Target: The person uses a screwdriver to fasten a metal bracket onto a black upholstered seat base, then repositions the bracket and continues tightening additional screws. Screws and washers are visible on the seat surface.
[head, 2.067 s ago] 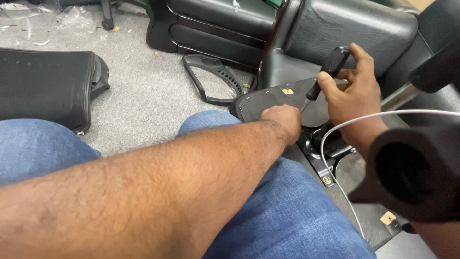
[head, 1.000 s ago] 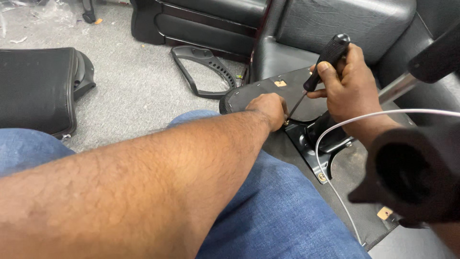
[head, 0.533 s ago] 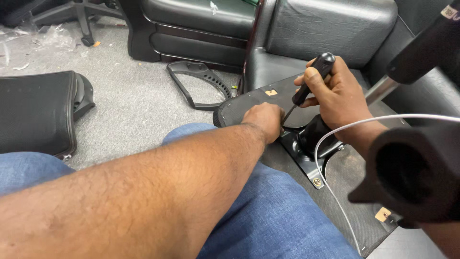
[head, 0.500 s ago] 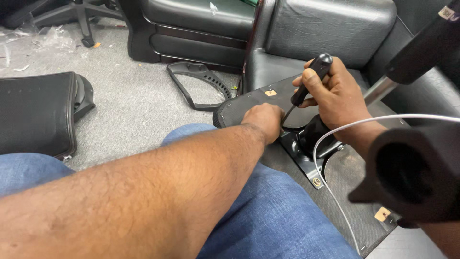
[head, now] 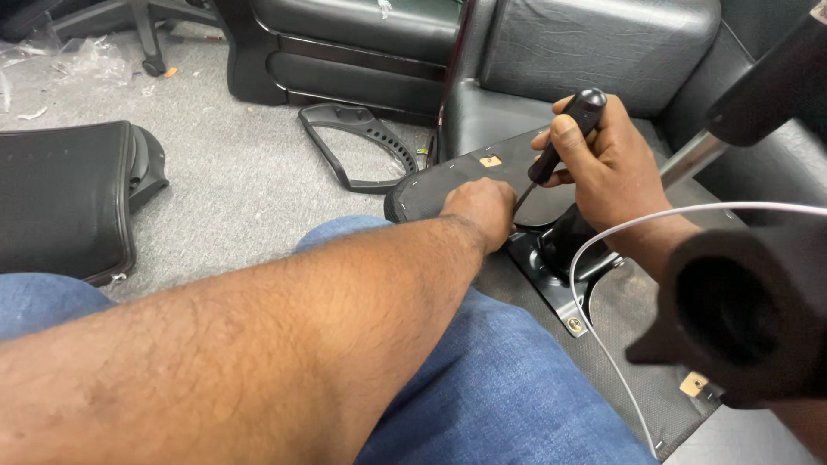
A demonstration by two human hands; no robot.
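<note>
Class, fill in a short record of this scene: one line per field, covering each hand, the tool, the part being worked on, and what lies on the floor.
Right hand: right hand grips the screwdriver by its black handle, tip angled down
Left hand: left hand rests on the seat underside, beside the tip
Work part: upturned black seat with a metal plate bolted on
Floor: grey carpet, a loose armrest, a seat cushion
Lap: blue jeans
</note>
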